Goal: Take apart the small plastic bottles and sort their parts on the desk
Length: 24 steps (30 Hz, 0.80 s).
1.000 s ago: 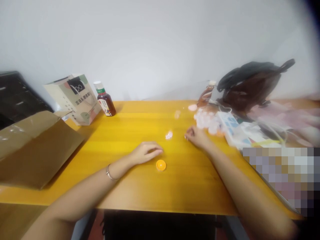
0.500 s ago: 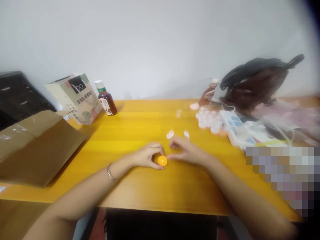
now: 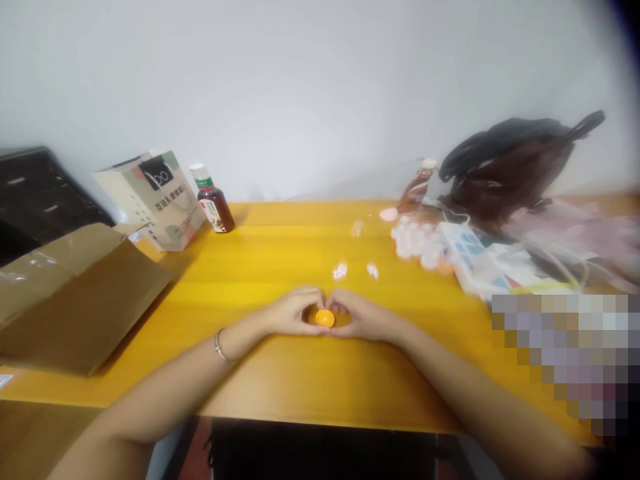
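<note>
Centred near the table's front is a small, round, orange cup-like piece [image 3: 325, 318] with a paler middle. From its left side, my left hand [image 3: 299, 312] grips it between thumb and curved fingers; a bracelet [image 3: 219, 345] circles that wrist. My right hand [image 3: 361, 315] closes on it from the right, with the thumb at the near rim and the bent fingers at the far rim. The fingertips of both hands meet around the piece. Its underside is hidden.
On the left stand an open cardboard box [image 3: 75, 300], a paper bag [image 3: 167, 200] and a dark bottle [image 3: 216, 207]. At the right are a brown drink bottle [image 3: 416, 188], a pale bumpy pile [image 3: 420, 241], a white-and-blue box [image 3: 465, 250] and a dark bag [image 3: 515, 167].
My right hand has moved left and slightly down, and its thumb and fingers have closed in on the orange piece. My left hand keeps its grip.
</note>
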{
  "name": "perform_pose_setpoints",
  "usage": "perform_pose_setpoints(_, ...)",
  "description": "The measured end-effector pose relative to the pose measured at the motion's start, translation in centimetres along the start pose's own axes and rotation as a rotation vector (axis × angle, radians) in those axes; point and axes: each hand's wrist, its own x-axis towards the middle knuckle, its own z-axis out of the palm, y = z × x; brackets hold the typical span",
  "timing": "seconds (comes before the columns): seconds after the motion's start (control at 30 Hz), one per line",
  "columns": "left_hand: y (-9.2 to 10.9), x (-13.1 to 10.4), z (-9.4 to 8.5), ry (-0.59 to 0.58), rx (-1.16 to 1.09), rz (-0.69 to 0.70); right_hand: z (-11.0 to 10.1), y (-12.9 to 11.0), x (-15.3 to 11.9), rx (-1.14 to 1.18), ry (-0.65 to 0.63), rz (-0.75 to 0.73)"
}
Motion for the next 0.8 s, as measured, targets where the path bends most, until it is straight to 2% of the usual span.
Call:
perform_pose_setpoints(0.13, 0.2, 0.0, 0.0, 0.089, -0.054, -0.034, 0.1, -0.2, -0.1, 0.018, 0.024, 0.001)
perform_pose_setpoints(0.27, -0.2, 0.1, -0.4, 0.229, -0.057, -0.085, 0.0, -0.4, -0.2, 0.034, 0.023, 0.027)
perform_pose_setpoints(0.4, -2.6, 1.0, -1.1, 0.481, 0.076, -0.234, 0.0, -0.4, -0.1, 0.027, 0.024, 0.046)
perform_pose_setpoints(0.47, -4.4, 1.9, -1.3, 0.558, 0.140, -0.333, 0.0, -0.3, -0.1, 0.015, 0.023, 0.049)
perform_pose_setpoints(0.63, -7.9, 5.4, -1.3, 0.517, 0.214, -0.460, 0.0, -0.1, -0.1, 0.012, 0.024, 0.035)
perform_pose_setpoints(0.8, -8.7, 7.8, -0.9, 0.499, 0.216, -0.455, 0.1, 0.1, -0.1, 0.012, 0.032, 0.030)
